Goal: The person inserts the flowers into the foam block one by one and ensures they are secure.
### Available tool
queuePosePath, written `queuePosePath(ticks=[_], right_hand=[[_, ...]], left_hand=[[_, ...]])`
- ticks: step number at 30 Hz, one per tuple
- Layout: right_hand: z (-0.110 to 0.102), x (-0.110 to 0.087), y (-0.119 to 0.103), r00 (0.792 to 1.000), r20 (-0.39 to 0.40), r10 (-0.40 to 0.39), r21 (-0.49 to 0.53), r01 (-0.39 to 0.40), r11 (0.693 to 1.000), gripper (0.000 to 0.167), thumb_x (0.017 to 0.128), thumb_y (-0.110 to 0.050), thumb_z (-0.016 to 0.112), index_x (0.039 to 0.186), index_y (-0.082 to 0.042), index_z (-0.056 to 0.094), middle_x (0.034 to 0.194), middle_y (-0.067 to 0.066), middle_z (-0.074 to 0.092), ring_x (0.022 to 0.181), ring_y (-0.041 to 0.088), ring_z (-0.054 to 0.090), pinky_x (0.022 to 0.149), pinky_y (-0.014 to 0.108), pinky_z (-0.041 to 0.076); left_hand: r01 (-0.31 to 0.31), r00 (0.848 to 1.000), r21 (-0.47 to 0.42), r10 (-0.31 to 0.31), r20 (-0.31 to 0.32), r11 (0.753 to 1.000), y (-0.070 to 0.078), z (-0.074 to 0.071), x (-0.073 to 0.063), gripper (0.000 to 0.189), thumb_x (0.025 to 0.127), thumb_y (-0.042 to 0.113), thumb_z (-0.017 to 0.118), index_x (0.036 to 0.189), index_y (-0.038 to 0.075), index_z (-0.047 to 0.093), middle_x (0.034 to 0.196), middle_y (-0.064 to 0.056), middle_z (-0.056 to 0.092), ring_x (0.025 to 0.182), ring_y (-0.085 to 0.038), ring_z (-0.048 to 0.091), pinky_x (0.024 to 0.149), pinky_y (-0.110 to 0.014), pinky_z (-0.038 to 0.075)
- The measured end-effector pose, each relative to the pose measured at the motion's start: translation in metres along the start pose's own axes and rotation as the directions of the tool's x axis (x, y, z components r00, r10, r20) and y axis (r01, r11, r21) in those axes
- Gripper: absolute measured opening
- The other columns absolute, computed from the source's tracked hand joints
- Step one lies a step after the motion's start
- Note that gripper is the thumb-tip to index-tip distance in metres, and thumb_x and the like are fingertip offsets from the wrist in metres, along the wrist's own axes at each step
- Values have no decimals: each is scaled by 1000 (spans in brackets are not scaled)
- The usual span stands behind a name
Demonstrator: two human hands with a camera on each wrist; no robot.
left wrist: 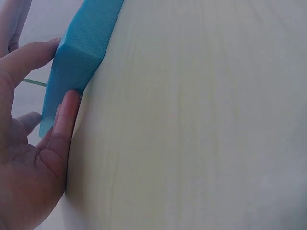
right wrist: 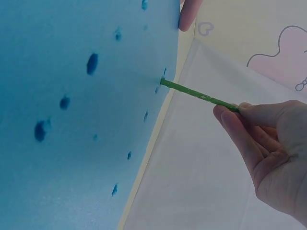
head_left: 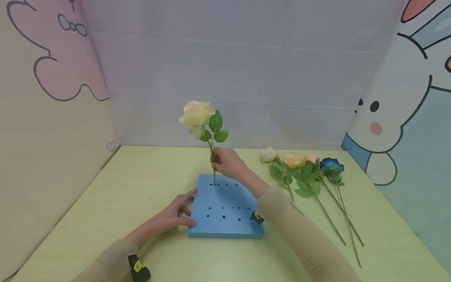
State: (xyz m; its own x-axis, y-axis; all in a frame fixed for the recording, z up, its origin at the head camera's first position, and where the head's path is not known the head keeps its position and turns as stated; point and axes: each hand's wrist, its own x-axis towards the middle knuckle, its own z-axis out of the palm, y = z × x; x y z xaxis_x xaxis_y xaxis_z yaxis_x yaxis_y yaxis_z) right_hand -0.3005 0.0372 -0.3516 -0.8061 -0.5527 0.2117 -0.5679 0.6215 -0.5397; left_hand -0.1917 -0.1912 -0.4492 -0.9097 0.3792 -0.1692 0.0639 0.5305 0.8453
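Note:
A pale yellow rose (head_left: 196,115) with green leaves stands upright over a blue foam board (head_left: 225,229) full of small holes. My right hand (head_left: 229,161) pinches its stem between thumb and fingers. In the right wrist view the lower end of the green stem (right wrist: 199,96) meets the board at the row of holes near the far edge; how deep it sits is hidden. On the board's left side rests my left hand (head_left: 172,213), fingers spread, with fingertips and thumb touching the edge. The left wrist view shows those fingers (left wrist: 64,120) against the foam's side.
Right of the board lie several long-stemmed flowers: a whitish rose (head_left: 268,154), peach roses (head_left: 291,160) and a blue rose (head_left: 331,165). They rest on the pale yellow table (head_left: 169,254). A white cloth backdrop (head_left: 225,70) hangs behind, with cartoon-printed panels at both sides.

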Motion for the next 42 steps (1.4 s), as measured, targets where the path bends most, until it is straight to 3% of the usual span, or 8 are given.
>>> queuePosePath(ticks=[9,21,26,35,42], right_hand=[[1,-2,4,1000,3,6,-3,-6,1000,4,93,-9,66,93,-7,63,90,8,72,74,14,68,65,23,54],[3,-4,12,997,55,56,81,-61,995,4,94,-8,64,95,-4,64,88,8,73,73,12,67,65,24,55],[4,-2,13,997,67,37,93,-43,995,4,94,-7,64,96,-3,63,89,10,73,75,16,69,65,24,55],[3,-1,10,998,60,-3,48,0,999,5,94,-7,64,95,-3,64,87,9,73,71,12,67,65,23,54],[5,-2,11,998,60,7,51,-10,999,4,94,-9,65,94,-5,65,88,8,74,72,12,68,65,22,54]], left_hand=[[-15,1000,3,15,1,1000,-1,0,0,98,82,34,78,159,25,19,153,-16,31,107,-20,52,84,-34,44],[-11,1000,7,11,2,1000,-2,1,2,98,82,35,79,159,25,19,153,-16,31,106,-20,53,84,-34,43],[-8,1000,14,8,-3,1000,-3,1,3,98,82,35,79,159,24,19,154,-16,31,106,-20,53,85,-34,43],[-30,1000,21,30,1,999,0,-1,2,98,82,34,78,159,23,19,153,-18,31,105,-18,53,85,-33,42],[-43,999,4,43,11,999,3,-1,-1,98,83,33,78,159,20,18,153,-20,31,106,-19,53,84,-34,42]])
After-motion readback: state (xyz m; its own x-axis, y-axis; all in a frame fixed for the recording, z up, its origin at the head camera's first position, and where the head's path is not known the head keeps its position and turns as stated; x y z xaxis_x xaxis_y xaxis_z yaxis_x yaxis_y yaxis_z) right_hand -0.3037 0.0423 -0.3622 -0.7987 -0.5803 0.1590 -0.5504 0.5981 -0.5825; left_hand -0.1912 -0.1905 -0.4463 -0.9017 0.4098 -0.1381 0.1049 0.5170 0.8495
